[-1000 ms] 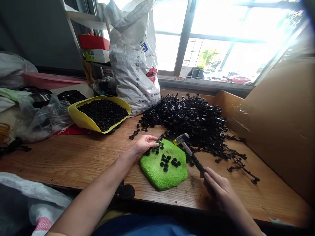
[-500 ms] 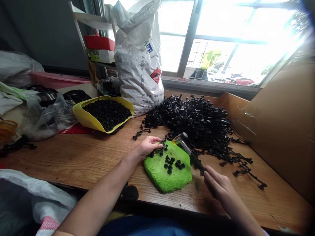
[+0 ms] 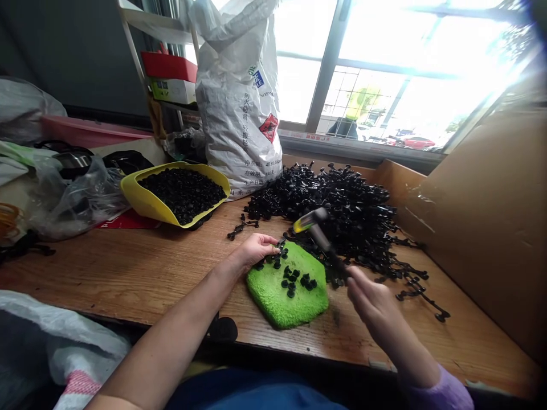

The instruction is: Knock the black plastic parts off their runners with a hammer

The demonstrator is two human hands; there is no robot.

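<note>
Brown tabletop below — the hammer blurs, yellow-tipped.

Wood tbl has grn pad nr front, blk parts pile behind, loose blk strip L of pile.

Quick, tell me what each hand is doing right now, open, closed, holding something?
Left hand: closed, pinching a black piece at the green pad.
Right hand: closed, holding the hammer.
</note>
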